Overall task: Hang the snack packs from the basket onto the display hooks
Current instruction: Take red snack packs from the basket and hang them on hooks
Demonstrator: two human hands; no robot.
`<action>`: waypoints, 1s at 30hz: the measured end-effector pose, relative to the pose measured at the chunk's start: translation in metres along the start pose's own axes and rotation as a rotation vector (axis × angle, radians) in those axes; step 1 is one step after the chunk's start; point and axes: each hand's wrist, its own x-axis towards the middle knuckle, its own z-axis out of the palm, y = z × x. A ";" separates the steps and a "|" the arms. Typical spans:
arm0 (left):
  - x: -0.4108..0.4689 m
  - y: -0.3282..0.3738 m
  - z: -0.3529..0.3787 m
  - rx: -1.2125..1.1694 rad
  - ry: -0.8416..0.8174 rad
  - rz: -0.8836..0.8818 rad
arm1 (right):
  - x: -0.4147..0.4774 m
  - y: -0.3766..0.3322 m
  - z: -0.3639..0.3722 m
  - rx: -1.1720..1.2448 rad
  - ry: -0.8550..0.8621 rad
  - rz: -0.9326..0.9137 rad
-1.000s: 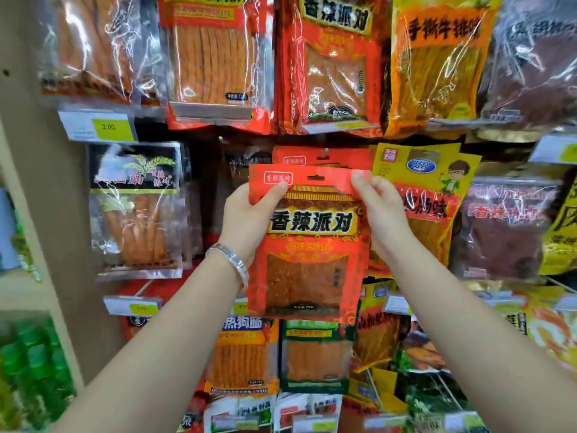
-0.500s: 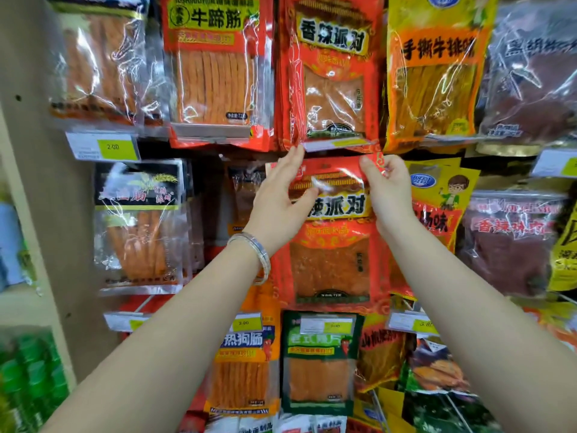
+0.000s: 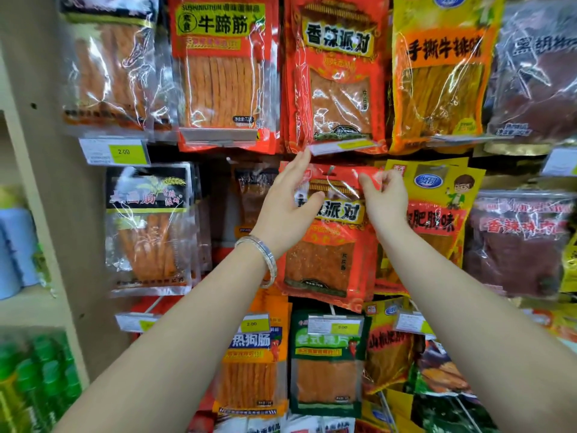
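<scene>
i have both grips up at the display wall, and the red snack pack (image 3: 327, 254) hangs between them, flat against the packs behind it. my left grip (image 3: 287, 210) is clamped on the pack's top left corner: the thumb lies across the front over the printed name, and the fingers (image 3: 299, 165) run straight up along the corner, their tips just under a price tag (image 3: 340, 146) on the row above. my right grip (image 3: 384, 201) pinches the top right corner with curled fingers. midway between the two grips, at the pack's top edge, a thin grey hook (image 3: 328, 176) shows at the hanging slot; i cannot tell whether the slot is fully over it. a silver bracelet (image 3: 259, 257) sits on the wrist below the left grip. directly above both grips hangs a matching red pack (image 3: 337, 73). just right of the right grip is a yellow pack (image 3: 437, 207) with a cartoon figure, partly behind the red one. well left of the left grip hangs a black-topped pack (image 3: 146, 226) of orange sticks. below the grips, under the red pack's bottom edge, hang a green pack (image 3: 327, 360) and, beside it to the left, an orange pack (image 3: 253, 354). far down and left of the left grip stand green bottles (image 3: 31, 385) on a shelf.
</scene>
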 end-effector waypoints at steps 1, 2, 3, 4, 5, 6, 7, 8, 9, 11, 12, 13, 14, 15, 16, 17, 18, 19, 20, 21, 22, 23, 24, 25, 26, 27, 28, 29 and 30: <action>0.000 -0.001 0.000 0.000 -0.004 0.001 | -0.004 0.001 -0.001 -0.007 0.003 -0.017; -0.001 -0.002 0.001 0.001 -0.007 0.003 | -0.008 0.002 -0.001 -0.022 0.002 -0.034; -0.002 -0.003 0.001 0.002 -0.010 0.001 | -0.012 0.004 -0.002 -0.041 -0.002 -0.053; -0.003 -0.005 0.002 -0.001 -0.012 -0.006 | -0.017 0.006 -0.003 -0.068 -0.006 -0.081; -0.004 -0.007 0.003 -0.005 -0.015 -0.017 | -0.022 0.008 -0.004 -0.103 -0.010 -0.116; -0.007 -0.009 0.005 -0.004 -0.019 -0.028 | -0.027 0.010 -0.005 -0.141 -0.009 -0.154; -0.010 -0.013 0.007 0.009 -0.024 -0.037 | -0.034 0.013 -0.006 -0.182 -0.005 -0.190; -0.014 -0.017 0.009 0.030 -0.027 -0.046 | -0.041 0.015 -0.008 -0.229 0.001 -0.226; -0.019 -0.022 0.012 0.051 -0.025 -0.060 | -0.048 0.018 -0.010 -0.277 0.006 -0.256; -0.035 -0.034 0.016 0.056 -0.014 -0.112 | -0.065 0.025 -0.013 -0.326 -0.011 -0.286; -0.047 -0.042 0.018 0.046 -0.006 -0.141 | -0.076 0.030 -0.015 -0.306 -0.047 -0.284; -0.063 -0.049 0.018 0.037 0.000 -0.173 | -0.090 0.035 -0.016 -0.265 -0.100 -0.271; -0.081 -0.058 0.018 0.025 0.000 -0.220 | -0.107 0.040 -0.017 -0.221 -0.162 -0.252; -0.103 -0.067 0.017 0.007 -0.007 -0.279 | -0.125 0.045 -0.017 -0.177 -0.231 -0.227; -0.127 -0.076 0.013 -0.019 -0.012 -0.349 | -0.147 0.050 -0.017 -0.131 -0.308 -0.192; -0.154 -0.084 0.009 -0.045 -0.010 -0.419 | -0.170 0.056 -0.015 -0.091 -0.383 -0.150; -0.184 -0.093 0.004 -0.060 -0.005 -0.500 | -0.194 0.061 -0.013 -0.063 -0.454 -0.102; -0.215 -0.101 -0.003 -0.061 -0.008 -0.589 | -0.220 0.068 -0.010 -0.046 -0.522 -0.045; -0.249 -0.107 -0.010 -0.048 -0.021 -0.684 | -0.246 0.075 -0.007 -0.028 -0.596 0.017; -0.284 -0.112 -0.019 -0.028 -0.035 -0.777 | -0.274 0.080 -0.002 -0.019 -0.677 0.082; -0.320 -0.118 -0.028 -0.012 -0.035 -0.874 | -0.302 0.085 0.002 -0.020 -0.766 0.142; -0.357 -0.122 -0.039 -0.003 -0.036 -0.977 | -0.331 0.090 0.006 -0.038 -0.862 0.199; -0.394 -0.124 -0.049 -0.006 -0.043 -1.087 | -0.360 0.095 0.010 -0.062 -0.961 0.253; -0.429 -0.122 -0.061 -0.001 -0.055 -1.209 | -0.390 0.099 0.015 -0.097 -1.057 0.308; -0.462 -0.118 -0.073 0.013 -0.049 -1.329 | -0.419 0.104 0.019 -0.147 -1.156 0.364; -0.493 -0.113 -0.085 0.036 -0.026 -1.432 | -0.449 0.106 0.023 -0.198 -1.255 0.418; -0.524 -0.104 -0.098 0.071 0.013 -1.508 | -0.479 0.108 0.025 -0.243 -1.344 0.468; -0.547 -0.095 -0.107 0.113 0.023 -1.576 | -0.502 0.111 0.026 -0.292 -1.414 0.506; -0.575 -0.083 -0.119 0.147 0.020 -1.667 | -0.531 0.110 0.026 -0.343 -1.503 0.549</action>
